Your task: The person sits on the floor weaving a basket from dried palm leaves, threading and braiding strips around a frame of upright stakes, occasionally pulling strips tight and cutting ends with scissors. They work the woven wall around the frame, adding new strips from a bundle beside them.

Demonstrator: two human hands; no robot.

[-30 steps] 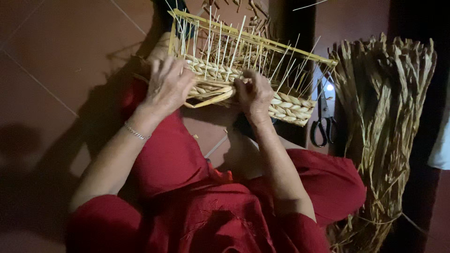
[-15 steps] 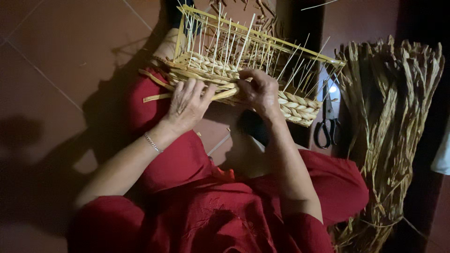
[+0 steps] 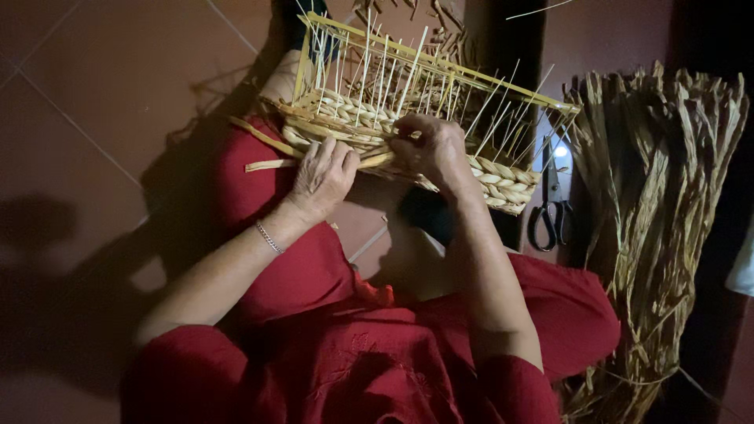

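- The woven basket (image 3: 408, 126) is pale straw-yellow, its wall a plaited braid pattern, with lighter thin stakes.
- The clothing (image 3: 314, 275) is deep red.
- The bracelet (image 3: 269, 237) is silver.
- The scissors (image 3: 550, 212) have black handles.
- The bundle of dried leaves (image 3: 660, 220) is dull olive-tan.
- The floor tiles (image 3: 118, 86) are reddish-brown.

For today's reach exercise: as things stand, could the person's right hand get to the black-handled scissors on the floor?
Probably yes. The right hand rests on the woven basket, and the scissors lie just beyond the basket's end on that same side, with nothing visible over them. The hand would have to let go of the weave first.
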